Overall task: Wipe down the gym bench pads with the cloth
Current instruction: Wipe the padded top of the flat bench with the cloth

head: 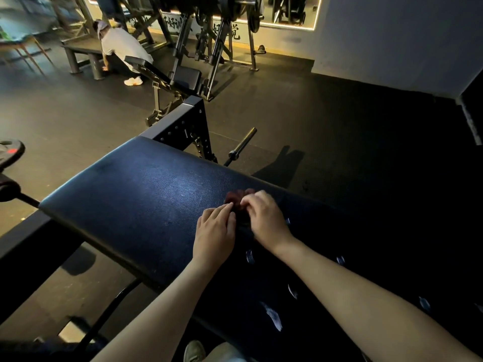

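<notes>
Now we hold the red cloth point(236, 196) on the black bench pad point(136, 194); fingers point(225, 208) of our left hand point(215, 231) and right hand point(266, 218) seem to pinch it.

Upper left, a person in a white shirt point(122, 47) bends low. Weight machines point(217, 35) line the frame's top below a lit mirror point(287, 9). A barbell point(241, 145) lies on the dark floor point(287, 95) at centre, a weight plate point(10, 150) at left edge.

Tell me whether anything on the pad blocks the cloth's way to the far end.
Nothing visible does. The left hand and right hand rest on the cloth, and the bench pad from there to its far end shows bare. The barbell lies on the floor, off the pad.
</notes>
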